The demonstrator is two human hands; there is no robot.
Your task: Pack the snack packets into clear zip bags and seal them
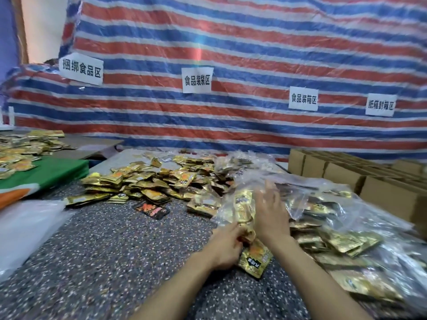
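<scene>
Fingers (271,192) of your right hand (270,213) straight, spread, pressing clear plastic zip bag (227,211) of gold foil snack packets (243,204), likely settling contents. Your left hand (227,243) pinches bag's near end, steadying it. Bag lies near speckled grey table's (115,250) right edge.

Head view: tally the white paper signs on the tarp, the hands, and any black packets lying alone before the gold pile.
White paper signs: 4
Hands: 2 (left hand, right hand)
Black snack packet lying alone: 1
Total: 7
</scene>
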